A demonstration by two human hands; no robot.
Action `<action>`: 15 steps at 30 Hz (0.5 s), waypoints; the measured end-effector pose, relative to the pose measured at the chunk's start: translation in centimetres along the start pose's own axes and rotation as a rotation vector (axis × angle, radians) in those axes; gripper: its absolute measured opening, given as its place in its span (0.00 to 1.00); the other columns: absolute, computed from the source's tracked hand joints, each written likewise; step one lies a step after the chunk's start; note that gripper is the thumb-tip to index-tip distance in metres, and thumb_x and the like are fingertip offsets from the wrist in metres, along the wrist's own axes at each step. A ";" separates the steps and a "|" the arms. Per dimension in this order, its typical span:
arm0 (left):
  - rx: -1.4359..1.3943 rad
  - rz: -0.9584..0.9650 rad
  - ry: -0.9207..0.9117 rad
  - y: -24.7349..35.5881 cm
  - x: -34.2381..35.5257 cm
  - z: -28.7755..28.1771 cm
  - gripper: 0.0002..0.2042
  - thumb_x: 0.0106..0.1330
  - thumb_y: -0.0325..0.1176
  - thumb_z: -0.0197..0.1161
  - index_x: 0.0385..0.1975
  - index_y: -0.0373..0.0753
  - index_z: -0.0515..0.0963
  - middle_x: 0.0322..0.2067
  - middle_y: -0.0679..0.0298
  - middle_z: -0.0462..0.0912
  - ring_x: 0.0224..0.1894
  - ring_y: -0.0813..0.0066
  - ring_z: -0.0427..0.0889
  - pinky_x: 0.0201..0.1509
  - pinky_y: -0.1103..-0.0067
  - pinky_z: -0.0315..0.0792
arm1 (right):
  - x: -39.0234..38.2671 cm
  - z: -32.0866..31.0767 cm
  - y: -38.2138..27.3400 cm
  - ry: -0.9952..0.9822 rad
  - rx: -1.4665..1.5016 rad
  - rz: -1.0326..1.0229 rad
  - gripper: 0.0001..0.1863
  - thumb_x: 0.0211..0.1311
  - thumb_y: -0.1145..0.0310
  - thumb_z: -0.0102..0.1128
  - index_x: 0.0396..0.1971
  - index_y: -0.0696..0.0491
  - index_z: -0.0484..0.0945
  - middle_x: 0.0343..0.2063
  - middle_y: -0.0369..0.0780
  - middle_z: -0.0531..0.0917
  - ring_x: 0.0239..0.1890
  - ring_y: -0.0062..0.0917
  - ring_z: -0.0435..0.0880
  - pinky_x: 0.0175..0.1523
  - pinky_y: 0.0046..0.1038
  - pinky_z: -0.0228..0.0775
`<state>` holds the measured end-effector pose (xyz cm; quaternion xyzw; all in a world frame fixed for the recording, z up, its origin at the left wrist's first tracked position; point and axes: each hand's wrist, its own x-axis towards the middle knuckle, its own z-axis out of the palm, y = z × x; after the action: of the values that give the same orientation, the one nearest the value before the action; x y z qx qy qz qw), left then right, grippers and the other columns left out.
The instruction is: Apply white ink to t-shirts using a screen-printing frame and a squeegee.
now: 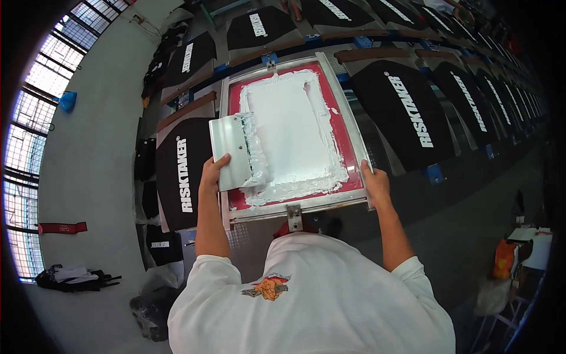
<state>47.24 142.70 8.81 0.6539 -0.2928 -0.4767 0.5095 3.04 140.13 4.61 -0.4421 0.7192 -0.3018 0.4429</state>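
Note:
A screen-printing frame [349, 127] with pale metal sides lies in front of me. Its mesh has a red border and is coated with thick white ink [286, 127], heaped along the edges. My left hand [213, 172] grips a wide, pale squeegee [230, 150] near its lower end, thumb on top. The squeegee rests on the left part of the screen, with white ink caked along its right edge. My right hand [376, 180] holds the frame's right side near the lower corner, fingers partly hidden beneath it. What lies under the screen is hidden.
Black printed fabric pieces [407, 112] lie on boards in two rows running right. Another black piece [187, 171] sits left of the frame. A metal bracket [294, 218] juts from the frame's near edge. Plastic bags [154, 310] lie lower left. Another person's hand [293, 9] shows at the far side.

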 end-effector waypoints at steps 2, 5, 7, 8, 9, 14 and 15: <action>-0.012 -0.013 0.004 0.1 -0.2 0.2 0.21 0.57 0.35 0.66 0.45 0.27 0.72 0.37 0.54 0.80 0.34 0.65 0.82 0.40 0.71 0.76 | 0.1 -0.1 -0.4 -0.004 -0.004 0.021 0.34 0.56 0.40 0.53 0.36 0.62 0.80 0.32 0.53 0.82 0.39 0.43 0.82 0.43 0.35 0.70; -0.019 -0.027 0.000 -0.1 -0.4 0.4 0.22 0.57 0.35 0.66 0.46 0.27 0.72 0.37 0.54 0.80 0.36 0.66 0.81 0.41 0.72 0.76 | 1.9 0.1 0.3 -0.013 -0.055 -0.008 0.34 0.56 0.41 0.53 0.38 0.62 0.80 0.34 0.53 0.82 0.40 0.42 0.81 0.45 0.34 0.69; -0.009 -0.022 -0.005 -1.2 -0.3 0.0 0.21 0.57 0.35 0.66 0.46 0.28 0.72 0.37 0.55 0.80 0.35 0.66 0.81 0.40 0.73 0.76 | 2.2 0.4 0.7 -0.046 0.007 -0.028 0.34 0.57 0.41 0.53 0.41 0.62 0.79 0.36 0.53 0.82 0.42 0.43 0.80 0.46 0.34 0.69; 0.007 -0.009 -0.011 -1.5 -0.2 -0.2 0.21 0.57 0.36 0.66 0.46 0.29 0.73 0.36 0.56 0.80 0.34 0.67 0.82 0.40 0.73 0.76 | 2.3 0.5 0.6 -0.048 -0.004 -0.030 0.34 0.57 0.41 0.53 0.41 0.62 0.79 0.36 0.53 0.82 0.42 0.43 0.80 0.46 0.34 0.69; -0.016 -0.028 -0.027 -1.8 0.1 -0.4 0.20 0.57 0.35 0.66 0.45 0.29 0.73 0.37 0.56 0.80 0.34 0.67 0.82 0.40 0.73 0.76 | 2.4 0.4 0.6 -0.048 -0.010 -0.029 0.34 0.58 0.41 0.52 0.42 0.62 0.78 0.36 0.53 0.82 0.42 0.43 0.80 0.47 0.34 0.69; 0.116 -0.022 -0.026 1.0 2.1 1.5 0.20 0.54 0.34 0.68 0.42 0.27 0.75 0.34 0.54 0.82 0.32 0.68 0.82 0.38 0.74 0.76 | 1.7 1.0 3.2 0.361 -0.400 -0.321 0.27 0.62 0.49 0.51 0.40 0.62 0.79 0.32 0.51 0.82 0.40 0.41 0.81 0.46 0.34 0.69; 0.246 0.006 -0.016 2.6 2.8 1.7 0.19 0.53 0.33 0.68 0.41 0.27 0.76 0.33 0.55 0.82 0.31 0.68 0.82 0.37 0.74 0.76 | -0.5 0.9 1.3 0.377 -0.443 -0.507 0.24 0.62 0.53 0.52 0.41 0.62 0.78 0.33 0.50 0.82 0.40 0.37 0.81 0.46 0.32 0.69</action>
<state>46.95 138.77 10.26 0.7068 -0.3550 -0.4406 0.4246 3.45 141.06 3.37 -0.6277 0.7035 -0.3152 0.1082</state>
